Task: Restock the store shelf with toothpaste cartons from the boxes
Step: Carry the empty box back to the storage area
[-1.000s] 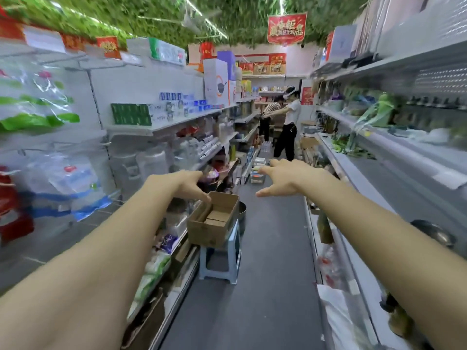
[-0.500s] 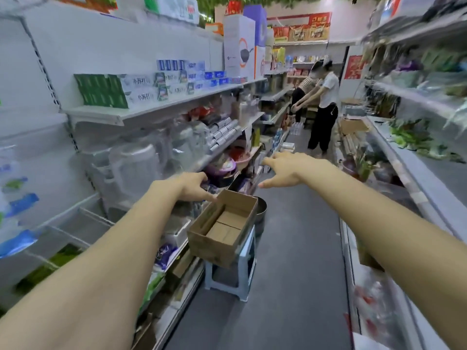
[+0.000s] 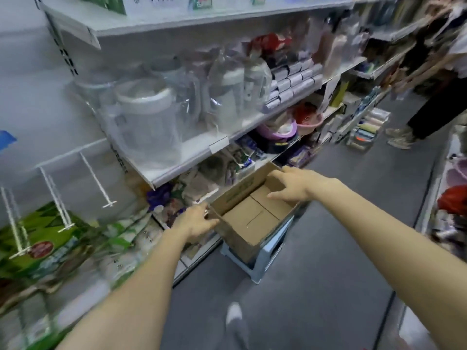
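An open brown cardboard box (image 3: 252, 218) sits on a light blue stool (image 3: 265, 258) in the aisle, and its inside shows only bare cardboard. My left hand (image 3: 195, 222) grips the box's near left end wall. My right hand (image 3: 293, 185) reaches over the far right rim with fingers spread and straight, touching the box's edge. Green and white toothpaste cartons (image 3: 202, 2) line the top shelf (image 3: 177, 20) at the upper edge of the view, partly cut off.
The left shelving holds plastic-wrapped white jugs (image 3: 146, 117), pink and purple basins (image 3: 308, 117) and green packets (image 3: 45, 238). Another person (image 3: 429, 109) stands further down the aisle at right. A second shelf unit (image 3: 452, 198) runs along the right side. Grey floor lies between them.
I have moved up to the box and the view has tilted down. Both hands dropped from mid-air onto the box, the left taking its near end, the right reaching its far rim.
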{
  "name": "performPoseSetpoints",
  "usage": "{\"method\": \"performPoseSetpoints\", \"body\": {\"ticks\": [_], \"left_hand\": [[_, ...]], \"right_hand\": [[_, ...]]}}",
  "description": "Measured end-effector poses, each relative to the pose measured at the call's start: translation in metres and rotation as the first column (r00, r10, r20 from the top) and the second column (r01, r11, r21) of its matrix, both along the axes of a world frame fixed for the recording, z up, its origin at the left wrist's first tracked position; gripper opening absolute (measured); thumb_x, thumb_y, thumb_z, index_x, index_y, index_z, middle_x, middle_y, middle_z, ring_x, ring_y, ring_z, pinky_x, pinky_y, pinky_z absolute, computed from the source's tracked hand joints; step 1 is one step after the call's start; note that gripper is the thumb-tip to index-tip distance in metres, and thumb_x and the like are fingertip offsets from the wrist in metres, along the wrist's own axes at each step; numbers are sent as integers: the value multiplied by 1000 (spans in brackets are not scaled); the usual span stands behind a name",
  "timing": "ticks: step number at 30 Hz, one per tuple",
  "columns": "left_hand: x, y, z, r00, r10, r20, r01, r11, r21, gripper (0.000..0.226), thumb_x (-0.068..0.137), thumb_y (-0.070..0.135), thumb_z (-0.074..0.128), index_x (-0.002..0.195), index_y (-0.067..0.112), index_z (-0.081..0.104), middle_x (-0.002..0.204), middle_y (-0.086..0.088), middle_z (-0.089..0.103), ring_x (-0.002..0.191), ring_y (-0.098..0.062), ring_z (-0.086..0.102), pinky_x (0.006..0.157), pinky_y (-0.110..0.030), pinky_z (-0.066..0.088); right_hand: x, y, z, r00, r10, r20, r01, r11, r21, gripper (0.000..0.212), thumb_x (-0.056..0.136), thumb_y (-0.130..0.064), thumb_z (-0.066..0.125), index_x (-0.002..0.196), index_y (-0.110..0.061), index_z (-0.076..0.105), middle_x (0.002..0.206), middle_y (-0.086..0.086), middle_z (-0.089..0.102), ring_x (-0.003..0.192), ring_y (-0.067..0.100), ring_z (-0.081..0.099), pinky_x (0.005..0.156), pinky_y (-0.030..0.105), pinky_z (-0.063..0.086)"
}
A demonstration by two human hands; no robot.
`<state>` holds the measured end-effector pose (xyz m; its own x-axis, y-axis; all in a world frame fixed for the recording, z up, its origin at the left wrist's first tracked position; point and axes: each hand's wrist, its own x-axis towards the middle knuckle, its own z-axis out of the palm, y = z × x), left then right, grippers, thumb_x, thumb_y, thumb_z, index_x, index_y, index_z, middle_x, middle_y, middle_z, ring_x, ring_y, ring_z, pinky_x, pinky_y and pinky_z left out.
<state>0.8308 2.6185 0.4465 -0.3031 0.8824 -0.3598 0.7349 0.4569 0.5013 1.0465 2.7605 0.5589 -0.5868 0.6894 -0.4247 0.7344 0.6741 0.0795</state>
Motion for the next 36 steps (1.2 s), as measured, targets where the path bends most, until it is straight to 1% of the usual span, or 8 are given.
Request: {"method": "performPoseSetpoints", "body": {"ticks": [9, 13, 17, 20, 26, 29, 33, 36], "left_hand": [[21, 82, -119, 942, 250, 224, -212, 961, -177, 54, 88, 43, 64, 129, 11, 51, 132, -12, 55, 119, -26, 53, 92, -26, 41], [28, 106, -145, 923, 289, 252, -232, 944, -234, 56, 89, 43, 63, 133, 12, 48, 133, -12, 55, 120, -27, 53, 88, -27, 40], [29, 119, -166, 862, 394, 318, -302, 904, -303, 60, 91, 36, 63, 142, 13, 39, 138, -11, 50, 123, -26, 50, 97, -30, 40], [35, 128, -186, 730, 605, 317, -478, 784, -396, 62, 90, 32, 65, 141, 10, 40, 136, -15, 51, 122, -29, 50, 95, -30, 39], [53, 142, -216, 336, 905, 259, -740, 424, -523, 64, 87, 25, 70, 141, 7, 41, 139, -17, 49, 124, -36, 49, 100, -39, 43], [69, 159, -224, 162, 966, 200, -804, 247, -541, 64, 90, 33, 65, 142, 9, 37, 141, -14, 45, 125, -36, 46, 99, -40, 42], [82, 195, -249, -4, 977, 212, -846, 109, -521, 59, 92, 32, 62, 141, 9, 39, 140, -14, 45, 126, -33, 45, 101, -42, 39], [90, 223, -269, -153, 961, 231, -860, -14, -511, 50, 91, 29, 63, 132, 9, 43, 132, -9, 49, 121, -30, 48, 102, -44, 40]], "right_hand": [[-4, 122, -106, 985, -128, 114, 152, 960, -235, 81, 86, -68, 45, 151, -28, 17, 155, 10, 21, 140, 29, 26, 109, 43, 30], [4, 174, -143, 976, -188, 112, 214, 928, -304, 83, 84, -69, 47, 150, -28, 19, 153, 10, 24, 139, 32, 29, 111, 45, 30], [12, 219, -188, 969, -236, 69, 245, 902, -355, 86, 82, -70, 48, 151, -29, 16, 157, 9, 17, 143, 31, 21, 115, 45, 22], [16, 260, -227, 958, -272, 95, 287, 891, -351, 92, 81, -71, 49, 152, -25, 12, 156, 11, 17, 143, 31, 19, 114, 45, 24], [25, 366, -313, 926, -361, 112, 375, 837, -400, 113, 71, -73, 59, 152, -23, -2, 158, 9, 13, 142, 36, 18, 114, 51, 23], [21, 408, -332, 933, -349, 89, 354, 844, -403, 119, 67, -74, 62, 153, -21, 1, 157, 11, 16, 142, 35, 20, 115, 50, 23], [11, 449, -351, 906, -413, 91, 400, 764, -507, 109, 76, -57, 69, 153, -18, 3, 155, 11, 23, 141, 32, 28, 116, 41, 24], [2, 458, -372, 908, -409, 89, 384, 733, -562, 110, 68, -56, 75, 150, -14, 15, 151, 8, 28, 139, 29, 32, 112, 36, 24]]}}
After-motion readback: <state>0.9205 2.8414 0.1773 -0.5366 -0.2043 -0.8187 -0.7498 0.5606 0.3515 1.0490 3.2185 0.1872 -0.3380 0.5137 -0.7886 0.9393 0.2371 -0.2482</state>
